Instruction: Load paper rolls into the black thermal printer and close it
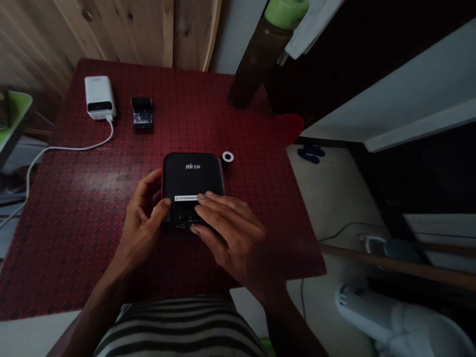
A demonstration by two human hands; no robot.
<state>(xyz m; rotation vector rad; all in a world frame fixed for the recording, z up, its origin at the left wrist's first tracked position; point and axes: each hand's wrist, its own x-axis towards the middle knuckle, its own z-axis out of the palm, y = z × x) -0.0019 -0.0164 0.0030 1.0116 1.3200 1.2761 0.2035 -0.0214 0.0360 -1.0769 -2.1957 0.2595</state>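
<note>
One red table (92, 243) bears the black device (191, 181) between our left hand (139, 225), gripping its edge, and our right hand (238, 233), fingers extended across it. We'd best brace firmly, touch lightly. Past that hand sits a white-ringed disc (227, 157).

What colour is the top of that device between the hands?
The device is mostly black on top, as the head view shows.

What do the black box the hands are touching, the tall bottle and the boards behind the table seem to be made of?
Black box: probably matte hard plastic, judging by its rounded corners and even dark surface.
Tall bottle: perhaps tinted plastic or glass, brownish and smooth; its green cap looks plastic.
Boards: wood, showing grain and dark knots.
</note>
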